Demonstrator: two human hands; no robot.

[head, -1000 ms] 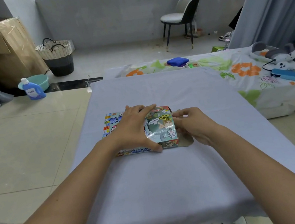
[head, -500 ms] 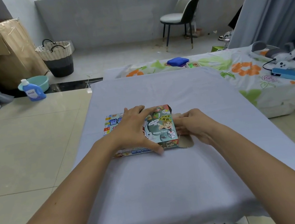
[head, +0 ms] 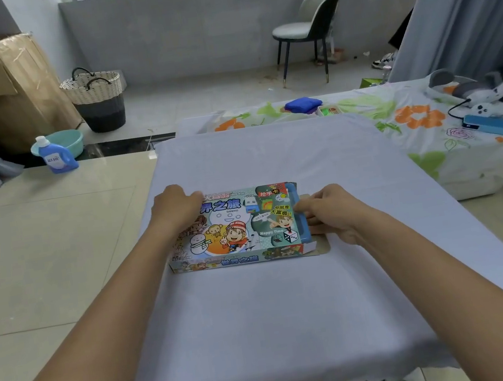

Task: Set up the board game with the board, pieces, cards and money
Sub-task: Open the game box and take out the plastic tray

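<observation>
A colourful cartoon-printed board game box (head: 236, 228) lies flat on the pale grey tablecloth (head: 277, 316). Its right end flap is open and a blue inner tray (head: 299, 216) sticks out a little there. My left hand (head: 177, 209) grips the box's far left corner, fingers curled over its edge. At the open right end my right hand (head: 327, 212) pinches the blue tray's edge. The board, pieces, cards and money are hidden inside.
To the right stands a floral-covered surface (head: 427, 120) holding a blue cloth (head: 302, 105), a grey plush toy (head: 471, 88) and a blue device with a cable (head: 493, 127). On the floor at left are a detergent bottle (head: 56, 156), basin, basket (head: 98, 98) and cardboard box. A chair (head: 308, 27) stands behind.
My left hand slid from the box's middle to its far left corner, uncovering the lid art. The blue tray has started to emerge at the right end under my right hand.
</observation>
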